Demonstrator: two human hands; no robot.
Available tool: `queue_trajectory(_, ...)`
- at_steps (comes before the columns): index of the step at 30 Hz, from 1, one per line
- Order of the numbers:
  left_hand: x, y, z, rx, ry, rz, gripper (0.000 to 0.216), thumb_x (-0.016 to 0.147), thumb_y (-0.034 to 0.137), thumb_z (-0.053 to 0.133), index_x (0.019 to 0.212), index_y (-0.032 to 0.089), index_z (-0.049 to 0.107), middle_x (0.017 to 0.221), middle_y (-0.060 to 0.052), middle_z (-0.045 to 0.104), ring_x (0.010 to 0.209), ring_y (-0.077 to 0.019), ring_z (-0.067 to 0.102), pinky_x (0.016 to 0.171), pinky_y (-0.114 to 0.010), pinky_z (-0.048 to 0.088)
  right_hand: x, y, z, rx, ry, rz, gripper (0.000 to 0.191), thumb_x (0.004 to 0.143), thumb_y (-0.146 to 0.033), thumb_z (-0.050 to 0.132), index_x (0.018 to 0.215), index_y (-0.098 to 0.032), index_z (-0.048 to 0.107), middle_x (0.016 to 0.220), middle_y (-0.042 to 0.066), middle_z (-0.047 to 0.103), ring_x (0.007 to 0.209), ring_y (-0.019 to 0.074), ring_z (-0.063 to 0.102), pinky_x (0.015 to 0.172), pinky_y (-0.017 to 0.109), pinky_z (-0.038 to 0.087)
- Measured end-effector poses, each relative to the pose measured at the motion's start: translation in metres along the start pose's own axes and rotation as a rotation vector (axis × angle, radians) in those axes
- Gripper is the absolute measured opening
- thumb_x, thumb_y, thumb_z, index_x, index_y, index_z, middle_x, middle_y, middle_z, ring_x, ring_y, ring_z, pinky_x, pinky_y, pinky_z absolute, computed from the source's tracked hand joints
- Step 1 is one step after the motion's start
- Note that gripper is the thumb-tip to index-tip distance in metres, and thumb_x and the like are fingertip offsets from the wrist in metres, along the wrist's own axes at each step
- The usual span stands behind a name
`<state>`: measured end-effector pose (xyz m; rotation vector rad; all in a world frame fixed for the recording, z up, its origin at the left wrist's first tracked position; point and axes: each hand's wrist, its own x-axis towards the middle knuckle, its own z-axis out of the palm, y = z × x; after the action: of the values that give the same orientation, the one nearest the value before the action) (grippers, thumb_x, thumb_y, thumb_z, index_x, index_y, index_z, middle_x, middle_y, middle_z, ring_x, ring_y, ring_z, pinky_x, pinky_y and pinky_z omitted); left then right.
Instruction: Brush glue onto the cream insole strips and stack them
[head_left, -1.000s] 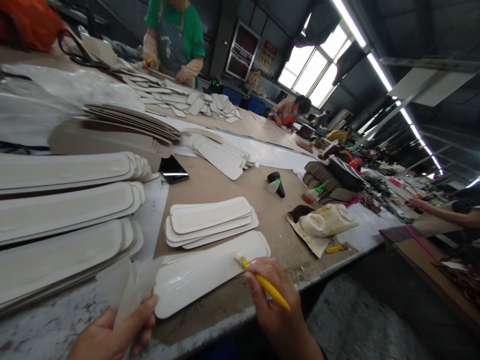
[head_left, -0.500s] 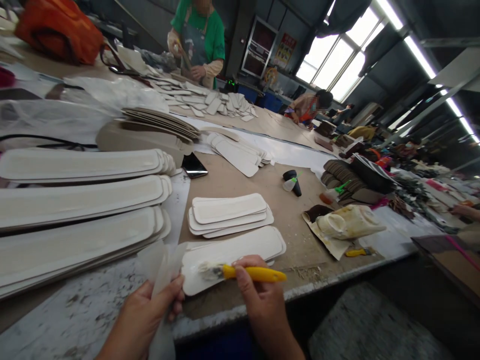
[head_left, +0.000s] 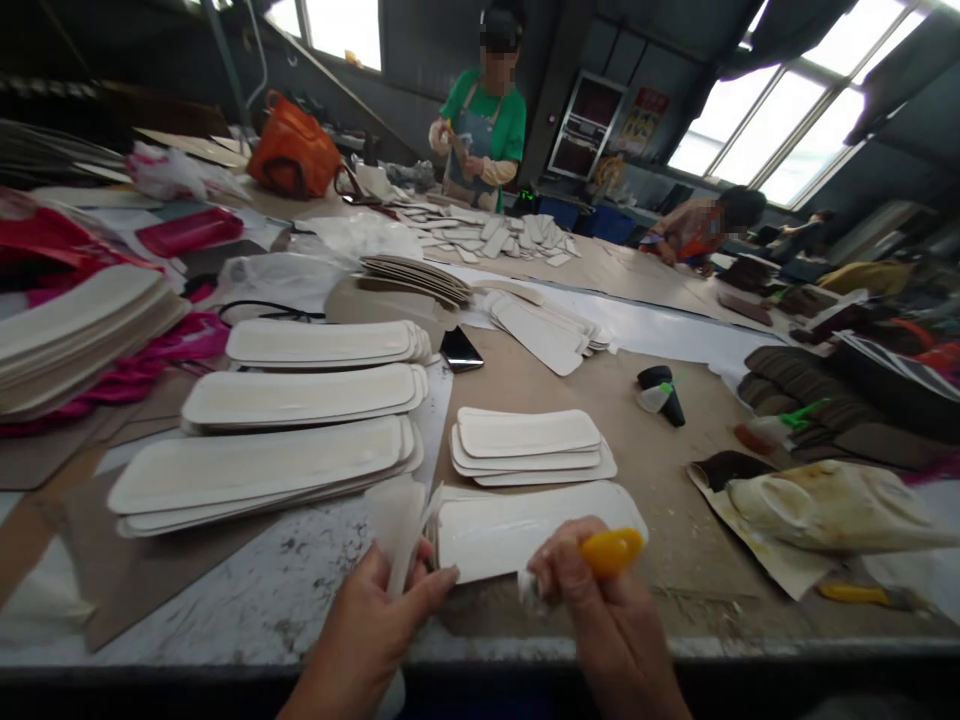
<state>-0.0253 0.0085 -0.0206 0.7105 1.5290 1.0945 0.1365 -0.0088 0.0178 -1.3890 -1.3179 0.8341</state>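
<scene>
A yellow-handled brush (head_left: 613,552) is gripped in my right hand (head_left: 600,600), its whitish tip low beside the front edge of a stack of white rounded panels (head_left: 525,530). The top panel of that stack has a shiny wet patch. My left hand (head_left: 375,620) is closed around a pale translucent strip (head_left: 397,525), and its thumb reaches the left corner of the same stack. Just behind lies a second small stack of white panels (head_left: 529,435). On the left are longer stacks of panels (head_left: 262,465) with cream inlays.
A glue-stained container (head_left: 832,505) lies at right, with another yellow-handled brush (head_left: 855,594) in front. A phone (head_left: 461,350), a small green-tipped bottle (head_left: 655,397) and brown pieces (head_left: 787,390) are farther back. Across the table a co-worker in green (head_left: 487,130) stands by scattered pieces.
My right hand has drawn the brush off the panel's left part toward the front edge, tilting its handle. My left thumb has moved onto the panel's corner. The view has swung left.
</scene>
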Motion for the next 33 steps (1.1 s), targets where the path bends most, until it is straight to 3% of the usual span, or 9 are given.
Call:
queue_trajectory(2, -0.008, 0.002, 0.001, 0.015, -0.03, 0.049, 0.036, 0.048, 0.042, 0.077, 0.071, 0.018, 0.062, 0.051, 0.006, 0.05, 0.054, -0.0148, 0.048, 0.055, -0.025, 0.041, -0.001, -0.002, 0.016, 0.074, -0.122, 0.117, 0.032, 0.084, -0.051, 0.055, 0.077, -0.019, 0.056, 0.057, -0.004, 0.046, 0.051, 0.012, 0.044, 0.05, 0.022, 0.039)
queue_trajectory(5, -0.016, 0.003, 0.001, 0.075, -0.146, 0.117, 0.033, 0.056, 0.048, 0.072, 0.072, 0.02, 0.064, 0.051, 0.005, 0.049, 0.053, -0.0156, 0.047, 0.054, -0.026, 0.039, 0.0, -0.003, 0.033, 0.161, -0.229, 0.23, 0.037, 0.073, -0.053, 0.066, 0.085, -0.018, 0.059, 0.053, -0.005, 0.046, 0.047, 0.0106, 0.043, 0.046, 0.02, 0.038)
queue_trajectory(9, -0.021, -0.001, 0.0, 0.132, -0.171, 0.187, 0.036, 0.06, 0.044, 0.07, 0.086, 0.02, 0.067, 0.057, 0.002, 0.058, 0.058, -0.0207, 0.054, 0.06, -0.029, 0.043, 0.002, -0.006, 0.037, 0.239, -0.213, 0.26, 0.036, 0.075, -0.052, 0.064, 0.074, -0.017, 0.058, 0.054, -0.004, 0.049, 0.046, 0.0101, 0.044, 0.044, 0.02, 0.039)
queue_trajectory(12, -0.023, -0.004, 0.003, 0.137, -0.129, 0.219, 0.044, 0.06, 0.042, 0.07, 0.097, 0.019, 0.065, 0.077, -0.004, 0.069, 0.075, -0.0268, 0.062, 0.073, -0.033, 0.046, 0.0, -0.005, 0.035, 0.282, -0.213, 0.273, 0.038, 0.075, -0.053, 0.063, 0.069, -0.017, 0.056, 0.052, -0.005, 0.042, 0.042, 0.0086, 0.037, 0.039, 0.02, 0.033)
queue_trajectory(16, -0.03, -0.001, 0.007, 0.108, -0.137, 0.213, 0.054, 0.062, 0.044, 0.07, 0.109, 0.019, 0.062, 0.094, -0.007, 0.072, 0.088, -0.0293, 0.064, 0.083, -0.037, 0.046, -0.004, 0.0, 0.034, 0.302, -0.184, 0.264, 0.037, 0.076, -0.052, 0.064, 0.072, -0.017, 0.056, 0.052, -0.006, 0.04, 0.044, 0.0083, 0.035, 0.04, 0.019, 0.03)
queue_trajectory(22, -0.032, 0.0, -0.003, -0.139, -0.305, 0.08, 0.045, 0.059, 0.049, 0.074, 0.091, 0.019, 0.067, 0.082, -0.005, 0.073, 0.081, -0.0256, 0.066, 0.073, -0.029, 0.05, -0.003, 0.007, 0.026, 0.271, -0.167, 0.219, 0.038, 0.079, -0.054, 0.059, 0.073, -0.017, 0.053, 0.05, -0.007, 0.039, 0.043, 0.0087, 0.038, 0.041, 0.02, 0.032)
queue_trajectory(25, -0.028, -0.005, -0.01, -0.058, -0.357, 0.037, 0.04, 0.065, 0.054, 0.069, 0.079, 0.017, 0.068, 0.071, -0.005, 0.072, 0.072, -0.0227, 0.064, 0.065, -0.027, 0.05, -0.002, 0.007, 0.022, 0.258, -0.153, 0.195, 0.039, 0.079, -0.055, 0.06, 0.073, -0.017, 0.053, 0.05, -0.007, 0.04, 0.043, 0.0083, 0.038, 0.041, 0.02, 0.032)
queue_trajectory(29, -0.029, -0.013, -0.007, -0.051, -0.315, 0.092, 0.042, 0.07, 0.053, 0.065, 0.092, 0.017, 0.068, 0.08, -0.004, 0.072, 0.079, -0.0219, 0.063, 0.072, -0.027, 0.049, -0.009, 0.011, 0.026, 0.286, -0.199, 0.276, 0.038, 0.074, -0.052, 0.067, 0.075, -0.016, 0.056, 0.051, -0.007, 0.041, 0.039, 0.0063, 0.035, 0.036, 0.019, 0.027)
queue_trajectory(33, -0.033, -0.023, 0.001, -0.044, -0.399, 0.095, 0.038, 0.073, 0.052, 0.062, 0.08, 0.016, 0.068, 0.066, -0.002, 0.067, 0.062, -0.0165, 0.058, 0.058, -0.025, 0.046, -0.017, 0.021, 0.021, 0.359, -0.142, 0.37, 0.043, 0.07, -0.057, 0.068, 0.076, -0.015, 0.058, 0.056, -0.004, 0.049, 0.043, 0.009, 0.045, 0.043, 0.021, 0.039)
